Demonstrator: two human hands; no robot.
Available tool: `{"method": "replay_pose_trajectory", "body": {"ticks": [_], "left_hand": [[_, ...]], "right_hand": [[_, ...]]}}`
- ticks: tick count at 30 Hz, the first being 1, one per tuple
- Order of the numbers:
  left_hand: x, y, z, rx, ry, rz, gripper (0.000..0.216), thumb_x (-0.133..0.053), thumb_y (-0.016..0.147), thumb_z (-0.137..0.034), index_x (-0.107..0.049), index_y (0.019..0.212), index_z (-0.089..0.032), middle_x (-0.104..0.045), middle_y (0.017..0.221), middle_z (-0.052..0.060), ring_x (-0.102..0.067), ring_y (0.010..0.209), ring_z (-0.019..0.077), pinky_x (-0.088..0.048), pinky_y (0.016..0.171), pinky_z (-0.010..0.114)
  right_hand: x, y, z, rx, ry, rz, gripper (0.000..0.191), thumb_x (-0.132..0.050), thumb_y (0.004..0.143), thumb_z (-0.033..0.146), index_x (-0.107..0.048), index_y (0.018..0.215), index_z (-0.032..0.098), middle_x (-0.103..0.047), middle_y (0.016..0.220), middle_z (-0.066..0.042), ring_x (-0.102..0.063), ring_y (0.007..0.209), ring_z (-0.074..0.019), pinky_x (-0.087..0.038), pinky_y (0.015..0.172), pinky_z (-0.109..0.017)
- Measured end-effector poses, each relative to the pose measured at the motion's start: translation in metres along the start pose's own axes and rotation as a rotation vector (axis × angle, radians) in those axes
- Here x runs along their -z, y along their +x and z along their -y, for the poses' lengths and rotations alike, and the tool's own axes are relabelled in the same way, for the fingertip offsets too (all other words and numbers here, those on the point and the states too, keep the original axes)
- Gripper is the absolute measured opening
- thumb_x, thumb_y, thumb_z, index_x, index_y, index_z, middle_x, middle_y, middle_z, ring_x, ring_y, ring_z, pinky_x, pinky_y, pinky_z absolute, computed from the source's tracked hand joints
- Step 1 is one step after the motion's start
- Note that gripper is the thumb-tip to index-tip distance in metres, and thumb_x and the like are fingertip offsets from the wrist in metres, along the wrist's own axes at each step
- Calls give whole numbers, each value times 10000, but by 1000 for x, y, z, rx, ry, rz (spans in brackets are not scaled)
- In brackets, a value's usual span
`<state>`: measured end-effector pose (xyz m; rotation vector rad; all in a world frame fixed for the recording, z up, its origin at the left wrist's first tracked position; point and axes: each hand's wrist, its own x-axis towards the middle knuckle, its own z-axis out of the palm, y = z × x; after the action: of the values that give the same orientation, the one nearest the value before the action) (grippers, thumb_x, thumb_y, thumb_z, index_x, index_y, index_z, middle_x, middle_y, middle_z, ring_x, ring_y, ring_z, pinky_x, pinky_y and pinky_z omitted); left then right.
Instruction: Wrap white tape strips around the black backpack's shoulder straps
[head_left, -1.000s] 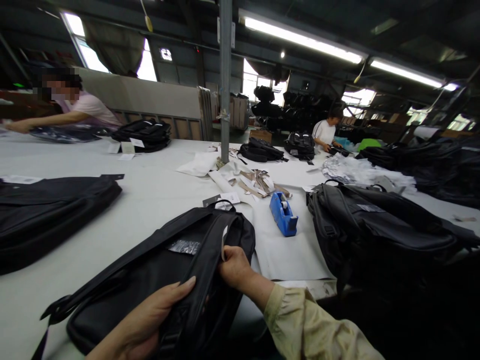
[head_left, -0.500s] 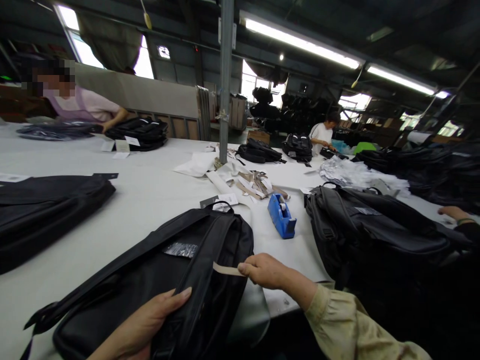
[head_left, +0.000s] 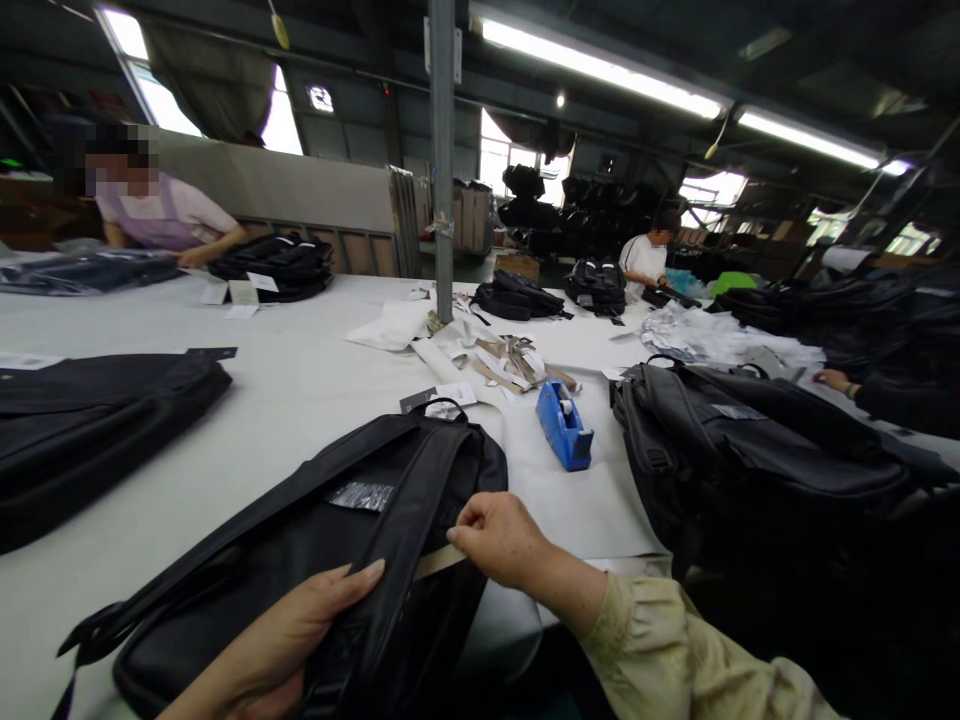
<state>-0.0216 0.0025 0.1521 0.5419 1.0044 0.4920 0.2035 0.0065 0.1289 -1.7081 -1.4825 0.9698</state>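
Backpack is lying flat on the tabletop, left hand fingers pressing its strap steady while right hand fingers are pinching a tape strip just beside them.

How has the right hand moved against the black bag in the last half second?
Yes. The right hand has moved back toward the black bag: its fingers, pinching the pale strip, now sit at the bag's edge, so less strip shows.
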Motion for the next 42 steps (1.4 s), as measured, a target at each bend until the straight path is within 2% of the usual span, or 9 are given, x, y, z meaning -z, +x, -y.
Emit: {"method": "replay_pose_trajectory", "body": {"ticks": [4, 10, 15, 19, 23, 30, 35, 39, 42], "left_hand": [[-4, -1, 0, -14, 19, 3, 319, -858, 666, -288, -757, 888, -83, -767, 789, 156, -721, 676, 303, -598, 662, 366], [-2, 4, 14, -4, -71, 5, 298, -845, 684, -317, -741, 783, -56, -745, 736, 181, -700, 635, 255, -581, 629, 314], [8, 16, 23, -134, -125, 94, 329, -824, 717, -270, -707, 988, -123, -751, 790, 117, -696, 665, 201, -561, 645, 267], [19, 23, 27, -173, -69, 111, 434, -819, 715, -293, -663, 1086, -132, -756, 850, 124, -710, 737, 234, -560, 673, 297], [21, 25, 26, -183, -56, 153, 417, -820, 711, -291, -667, 1066, -134, -757, 853, 127, -714, 753, 240, -554, 695, 306], [27, 32, 27, -221, -16, 142, 388, -822, 672, -307, -693, 997, -141, -752, 805, 94, -696, 711, 219, -534, 676, 283], [29, 38, 29, -280, 145, 60, 330, -758, 659, -282, -702, 949, -135, -746, 754, 65, -663, 648, 204, -493, 625, 276], [19, 36, 16, -367, 320, 13, 255, -651, 688, -205, -717, 924, -137, -719, 714, 28, -599, 597, 160, -417, 583, 247], [16, 34, 6, -449, 455, -28, 243, -611, 678, -172, -723, 890, -134, -692, 695, 12, -548, 576, 138, -359, 560, 232]], "right_hand": [[-35, 11, 1, 11, 69, -37, 36, -627, 707, 204, -662, 710, 195, -623, 600, 9, -560, 582, -136, -380, 555, -245], [-65, 22, -14, -177, 406, 1, 50, -605, 738, 240, -576, 746, 200, -514, 503, 53, -478, 427, -114, -361, 432, -227], [-50, 14, -18, -118, 494, 153, 182, -632, 695, 255, -588, 855, 181, -534, 519, 75, -467, 412, -91, -356, 422, -205], [-13, 14, -24, -96, 291, 319, 254, -679, 636, 196, -625, 880, 155, -517, 489, 87, -416, 407, -67, -302, 425, -192], [7, 25, -29, -87, 157, 293, 205, -650, 640, 148, -642, 845, 155, -482, 467, 95, -362, 403, -54, -240, 423, -198], [-6, 38, -17, -23, 180, 233, 165, -681, 618, 155, -645, 778, 149, -509, 483, 83, -388, 427, -51, -269, 455, -201], [-1, 36, 19, -50, 376, 357, 296, -757, 597, 252, -627, 836, 136, -532, 496, 80, -409, 412, -44, -298, 435, -184], [-20, 41, 49, -22, 282, 440, 303, -761, 579, 240, -614, 826, 145, -542, 478, 81, -479, 374, -72, -383, 408, -195], [-35, 46, 55, -77, 281, 443, 331, -770, 562, 258, -598, 821, 146, -565, 488, 67, -549, 385, -109, -409, 392, -198]]}}
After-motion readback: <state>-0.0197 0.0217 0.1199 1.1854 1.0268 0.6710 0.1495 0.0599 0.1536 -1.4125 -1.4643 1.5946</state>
